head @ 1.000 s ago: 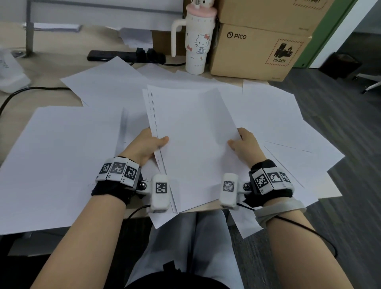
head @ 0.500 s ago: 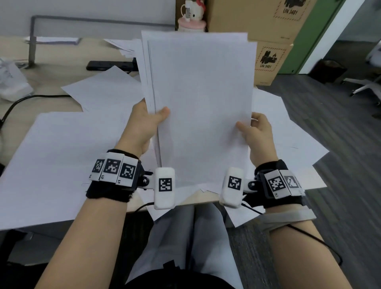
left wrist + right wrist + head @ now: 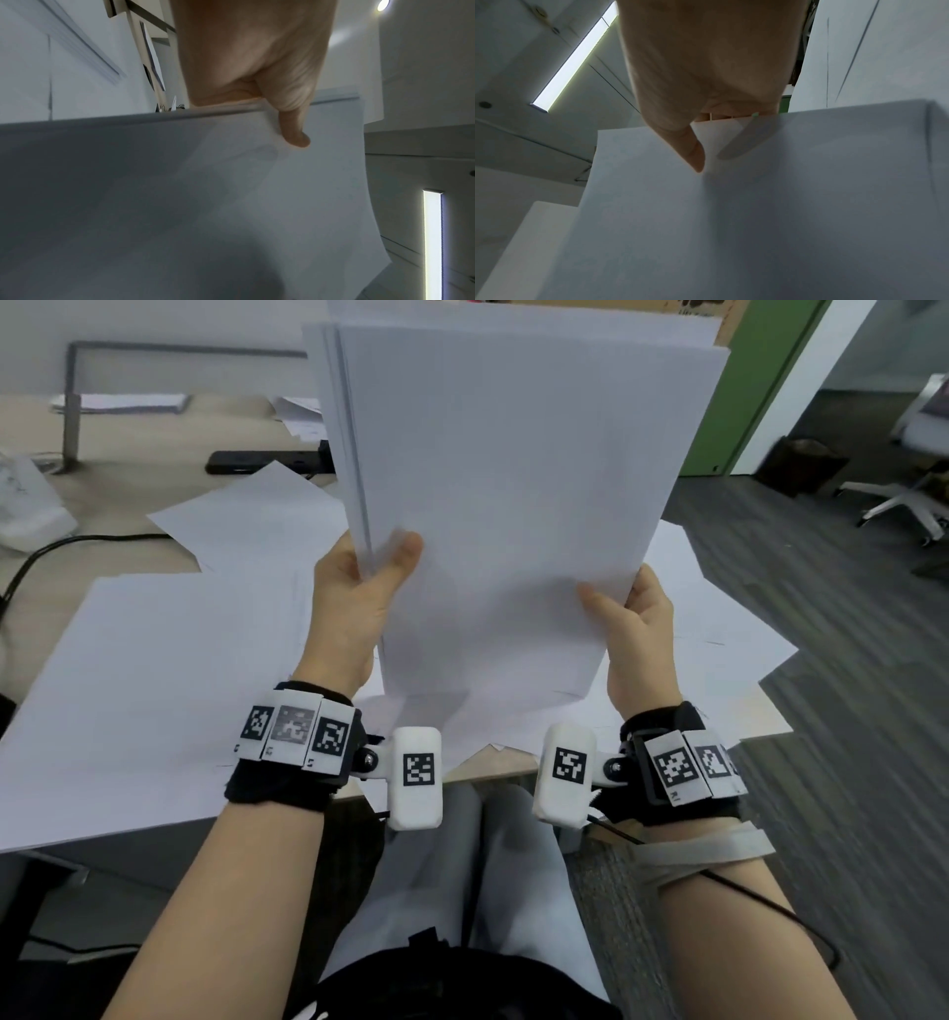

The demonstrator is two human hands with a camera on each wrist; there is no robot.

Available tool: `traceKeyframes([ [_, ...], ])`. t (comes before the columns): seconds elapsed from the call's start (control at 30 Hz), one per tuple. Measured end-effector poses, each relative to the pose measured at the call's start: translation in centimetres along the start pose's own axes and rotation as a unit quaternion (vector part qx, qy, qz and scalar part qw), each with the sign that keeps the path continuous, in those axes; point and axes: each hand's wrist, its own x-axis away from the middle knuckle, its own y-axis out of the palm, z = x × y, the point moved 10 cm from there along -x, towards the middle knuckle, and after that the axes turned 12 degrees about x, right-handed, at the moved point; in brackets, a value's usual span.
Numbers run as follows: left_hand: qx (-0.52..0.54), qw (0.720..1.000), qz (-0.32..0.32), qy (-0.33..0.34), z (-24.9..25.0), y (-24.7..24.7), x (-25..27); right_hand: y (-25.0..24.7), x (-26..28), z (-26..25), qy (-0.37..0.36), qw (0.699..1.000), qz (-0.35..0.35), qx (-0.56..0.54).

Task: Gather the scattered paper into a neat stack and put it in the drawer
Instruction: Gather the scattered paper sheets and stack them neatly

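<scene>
Above the desk [image 3: 61,618], a stack of white paper [image 3: 513,505] stands nearly upright, held off the surface by both hands. At the stack's left edge the left hand [image 3: 354,603] pinches the sheets, thumb [image 3: 295,132] pressed on the near face and the fingers hidden behind; the sheet edges on that side are slightly fanned and not flush. At the stack's right edge the right hand [image 3: 637,634] grips in the same way, its thumb [image 3: 693,154] lying on the front sheet while the shadow of a finger shows through the paper from behind. Below and behind the stack, loose sheets [image 3: 154,685] lie spread and overlapping across the desk, some hanging over its near edge. Behind the stack to its left, a black power strip [image 3: 257,462] rests on the desk, and a black cable [image 3: 77,544] runs past a white object at the far left. No drawer can be made out.
</scene>
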Motion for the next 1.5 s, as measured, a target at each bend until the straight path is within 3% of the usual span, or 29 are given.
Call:
traceKeyframes([
  [0.17, -0.017, 0.999, -0.037, -0.019, -0.5, 1.0, 0.2, 0.0, 0.2, 0.2, 0.001, 1.0, 0.001, 0.007],
  [0.5, -0.055, 0.997, -0.014, -0.056, -3.2, -0.6, 0.5, 0.1, 0.9, 2.5, 0.053, 0.998, -0.024, 0.024],
  [0.67, -0.073, 0.992, 0.008, -0.106, -6.4, -1.8, 0.9, 0.2, 1.1, 4.6, 0.079, 0.995, -0.028, 0.061],
  [0.8, -0.073, 0.99, 0.019, -0.121, -7.6, -2.4, 1.8, 0.5, 1.7, 5.1, 0.071, 0.994, -0.02, 0.086],
  [1.03, -0.113, 0.991, 0.067, -0.035, -2.5, -4.8, 1.7, 2.8, 2.0, 1.5, 0.014, 0.996, -0.019, 0.091],
  [1.27, -0.199, 0.968, 0.146, 0.045, 5.1, -13.2, 2.7, 11.7, 4.2, 0.2, 0.049, 0.982, -0.16, 0.09],
  [1.5, -0.268, 0.935, 0.229, 0.029, 8.4, -22.6, 5.6, 20.5, 8.3, 1.6, 0.093, 0.956, -0.254, 0.109],
])
